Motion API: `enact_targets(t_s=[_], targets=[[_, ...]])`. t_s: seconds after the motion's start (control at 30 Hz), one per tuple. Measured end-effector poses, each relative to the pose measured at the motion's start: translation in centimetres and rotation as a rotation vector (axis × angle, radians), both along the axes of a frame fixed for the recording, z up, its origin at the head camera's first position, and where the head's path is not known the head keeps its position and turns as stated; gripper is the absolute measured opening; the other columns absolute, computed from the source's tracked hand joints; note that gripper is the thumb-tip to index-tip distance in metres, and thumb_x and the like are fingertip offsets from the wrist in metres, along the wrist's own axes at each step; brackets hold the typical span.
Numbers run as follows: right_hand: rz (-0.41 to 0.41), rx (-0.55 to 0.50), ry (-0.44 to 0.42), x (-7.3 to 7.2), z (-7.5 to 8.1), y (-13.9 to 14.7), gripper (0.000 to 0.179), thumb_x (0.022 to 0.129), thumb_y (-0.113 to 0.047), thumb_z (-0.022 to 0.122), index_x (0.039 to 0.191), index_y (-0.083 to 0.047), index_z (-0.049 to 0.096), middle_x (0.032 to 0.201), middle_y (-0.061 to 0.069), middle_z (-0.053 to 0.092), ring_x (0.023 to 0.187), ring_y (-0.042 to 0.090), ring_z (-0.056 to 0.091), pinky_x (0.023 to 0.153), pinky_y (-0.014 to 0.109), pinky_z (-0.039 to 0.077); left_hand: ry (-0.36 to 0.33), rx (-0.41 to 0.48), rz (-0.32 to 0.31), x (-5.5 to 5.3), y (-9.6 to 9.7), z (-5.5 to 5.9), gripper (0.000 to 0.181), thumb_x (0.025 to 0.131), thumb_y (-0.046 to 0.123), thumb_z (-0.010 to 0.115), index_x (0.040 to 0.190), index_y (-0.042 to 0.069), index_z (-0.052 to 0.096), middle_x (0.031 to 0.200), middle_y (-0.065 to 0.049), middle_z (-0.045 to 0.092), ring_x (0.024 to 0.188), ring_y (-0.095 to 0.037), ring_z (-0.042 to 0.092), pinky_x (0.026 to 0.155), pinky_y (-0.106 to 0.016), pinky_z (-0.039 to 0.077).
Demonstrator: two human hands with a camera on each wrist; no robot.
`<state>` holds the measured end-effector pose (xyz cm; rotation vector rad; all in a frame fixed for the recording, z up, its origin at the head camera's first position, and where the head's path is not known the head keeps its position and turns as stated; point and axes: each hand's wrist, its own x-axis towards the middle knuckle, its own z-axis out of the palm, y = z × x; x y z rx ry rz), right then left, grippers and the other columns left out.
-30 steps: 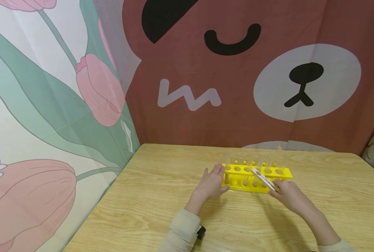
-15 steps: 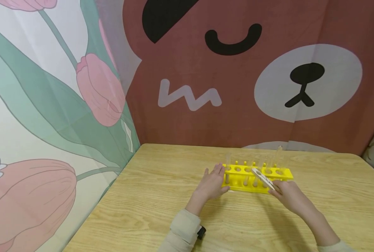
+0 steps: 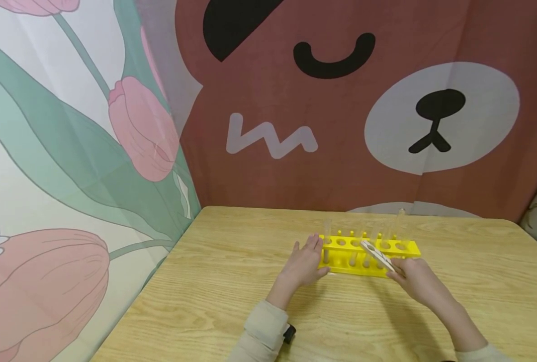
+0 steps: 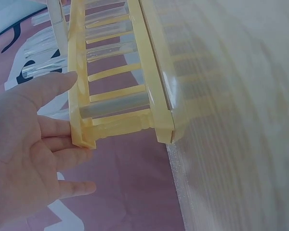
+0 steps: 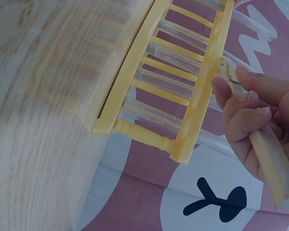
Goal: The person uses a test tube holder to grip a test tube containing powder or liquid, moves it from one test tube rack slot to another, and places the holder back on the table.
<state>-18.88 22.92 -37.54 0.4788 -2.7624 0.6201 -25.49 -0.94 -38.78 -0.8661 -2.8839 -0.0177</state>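
A yellow test tube rack [image 3: 345, 270] stands on the table with several clear test tubes [image 5: 173, 84] upright in its holes. My left hand [image 3: 302, 264] holds the rack's left end. In the left wrist view the thumb [image 4: 62, 84] lies over the upper shelf's edge, and the other fingers stretch past its end. My right hand [image 3: 418, 281] grips a wooden test tube clamp [image 3: 377, 255] with curled fingers. The clamp slants up and left, its tip beside a tube at the upper shelf, near the rack's middle. A wire spring shows on the clamp in the right wrist view.
The wood-grain table [image 3: 214, 301] reaches back to a hanging cloth [image 3: 259, 186] with a bear face. A tulip-print cloth [image 3: 69, 191] hangs along the left side. One tube near the rack's right end rises higher than the others.
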Motion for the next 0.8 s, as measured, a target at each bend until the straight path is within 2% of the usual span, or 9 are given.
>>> enact_targets(t_s=[0.4,0.8], targets=[[0.013,-0.002,0.013,-0.09,0.17,-0.12,0.021,0.077,-0.002,0.066,0.064,-0.009,0.051,0.050,-0.006,0.032,0.045,0.005,0.024,0.041,0.019,0.024,0.000,0.001,-0.004,-0.02,-0.12,-0.09,0.070,0.087,0.045,0.052,0.139,0.002,0.029,0.145,-0.009,0.023,0.132,-0.017,0.018,0.100,-0.044,0.026],[0.010,-0.012,0.018,-0.15,0.16,-0.19,0.029,0.077,-0.001,0.066,0.060,-0.012,0.045,0.050,-0.006,0.030,0.046,0.005,0.024,0.042,0.019,0.023,0.000,0.004,-0.009,0.04,-0.14,-0.06,0.070,0.087,0.044,0.052,0.139,0.002,0.030,0.144,-0.010,0.024,0.132,-0.019,0.020,0.100,-0.045,0.027]])
